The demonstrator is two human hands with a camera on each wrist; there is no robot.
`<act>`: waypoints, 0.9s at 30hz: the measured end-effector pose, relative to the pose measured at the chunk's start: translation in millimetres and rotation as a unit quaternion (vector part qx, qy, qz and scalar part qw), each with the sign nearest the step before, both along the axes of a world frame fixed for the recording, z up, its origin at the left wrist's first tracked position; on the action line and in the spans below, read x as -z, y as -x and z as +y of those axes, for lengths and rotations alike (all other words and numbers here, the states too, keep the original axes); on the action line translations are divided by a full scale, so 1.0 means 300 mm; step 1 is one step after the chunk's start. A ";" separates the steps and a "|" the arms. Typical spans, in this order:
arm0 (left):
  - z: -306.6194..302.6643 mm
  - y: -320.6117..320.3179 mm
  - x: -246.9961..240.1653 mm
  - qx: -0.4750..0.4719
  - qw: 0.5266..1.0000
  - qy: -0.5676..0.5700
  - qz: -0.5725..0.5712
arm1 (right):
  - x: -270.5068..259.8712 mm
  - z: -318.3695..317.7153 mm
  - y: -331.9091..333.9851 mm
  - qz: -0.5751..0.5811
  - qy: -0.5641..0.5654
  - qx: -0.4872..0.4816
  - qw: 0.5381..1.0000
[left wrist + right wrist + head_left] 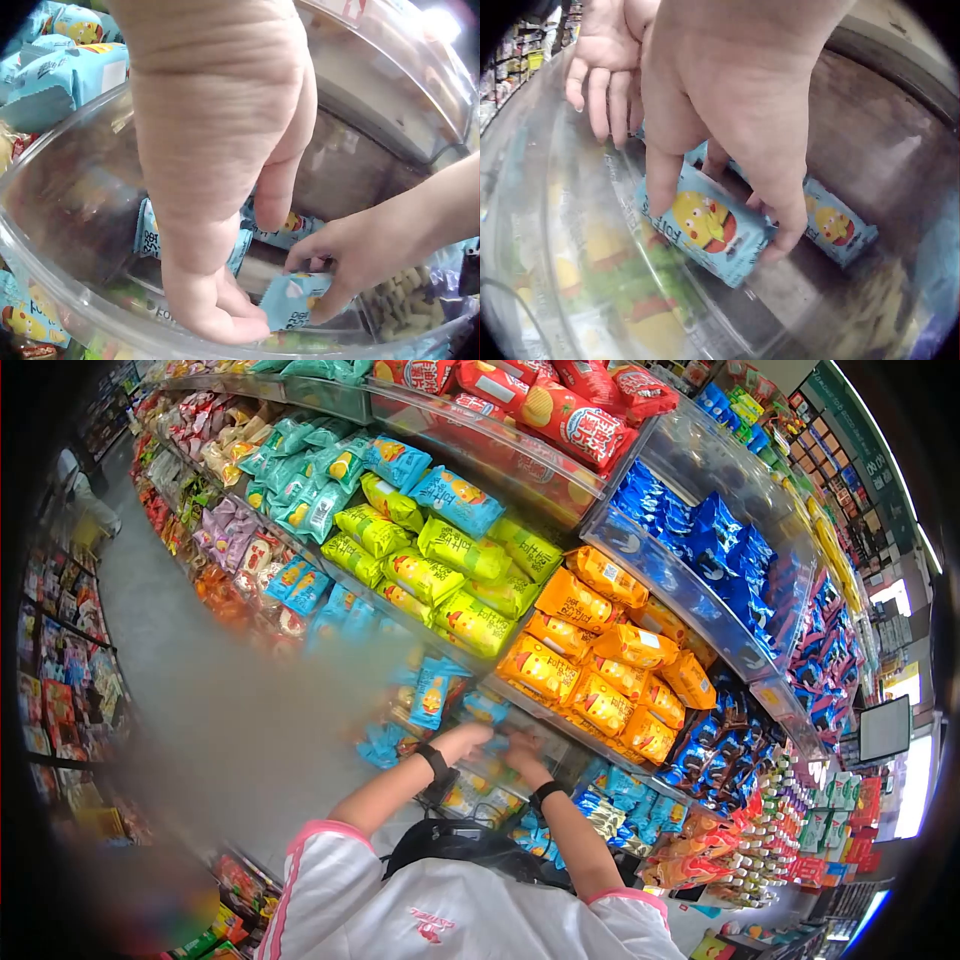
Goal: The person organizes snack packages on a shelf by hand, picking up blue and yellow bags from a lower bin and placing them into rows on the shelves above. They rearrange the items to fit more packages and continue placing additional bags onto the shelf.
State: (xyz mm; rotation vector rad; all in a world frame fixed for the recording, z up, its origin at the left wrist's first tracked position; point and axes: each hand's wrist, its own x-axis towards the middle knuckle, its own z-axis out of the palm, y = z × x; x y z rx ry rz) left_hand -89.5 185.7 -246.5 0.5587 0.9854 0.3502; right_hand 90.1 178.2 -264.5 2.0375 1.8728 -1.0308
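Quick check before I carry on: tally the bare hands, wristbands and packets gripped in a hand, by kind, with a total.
Bare hands: 2, the left hand and the right hand
Dark wristbands: 2, the left wristband and the right wristband
Gripped packets: 1, the light blue packet in the right hand
Total: 5

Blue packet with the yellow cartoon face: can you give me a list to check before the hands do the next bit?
1. Right hand gripping the blue packet: ok.
2. Left hand free to help: ok, it holds nothing.
3. Cartoon face showing: ok, seen from the right wrist.
4. Packet out of the clear bin: not ok, it's inside.
5. Other packet free of the right hand's fingers: ok.
6. Packet sealed all round: cannot tell, fingers hide part.
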 end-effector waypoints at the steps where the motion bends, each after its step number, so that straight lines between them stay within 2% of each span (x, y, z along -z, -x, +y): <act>1: 0.002 0.013 -0.047 -0.001 1.000 -0.008 0.007 | 0.008 0.010 0.014 0.026 -0.006 -0.026 0.999; 5: -0.003 0.060 -0.002 -0.018 0.999 -0.042 -0.013 | -0.008 0.023 0.082 0.050 -0.024 0.042 0.998; 8: 0.020 0.075 -0.208 -0.020 0.999 -0.049 0.000 | 0.058 0.042 0.095 0.086 -0.033 0.055 0.994; 11: 0.024 0.010 -0.057 -0.080 0.991 -0.097 0.040 | 0.092 0.044 0.103 0.101 -0.045 0.090 0.990; 14: 0.016 -0.045 0.077 -0.164 0.981 -0.076 0.069 | 0.045 0.043 0.109 0.111 -0.063 0.136 0.982; 17: 0.008 -0.063 0.001 -0.174 0.969 -0.122 0.123 | 0.059 0.045 0.093 0.102 -0.062 0.125 0.985; 20: 0.010 -0.072 0.105 -0.203 0.960 -0.183 0.057 | 0.042 0.049 0.093 0.074 -0.039 0.092 0.992; 23: 0.015 -0.013 0.102 -0.090 0.987 -0.134 -0.021 | 0.051 0.051 0.095 0.067 -0.022 0.075 0.995; 26: 0.030 -0.008 -0.021 0.089 0.977 -0.144 0.126 | 0.003 0.048 0.098 0.108 0.007 0.079 0.991; 27: 0.033 -0.003 -0.031 0.124 0.976 -0.142 0.105 | -0.005 0.047 0.093 0.142 0.018 0.092 0.985</act>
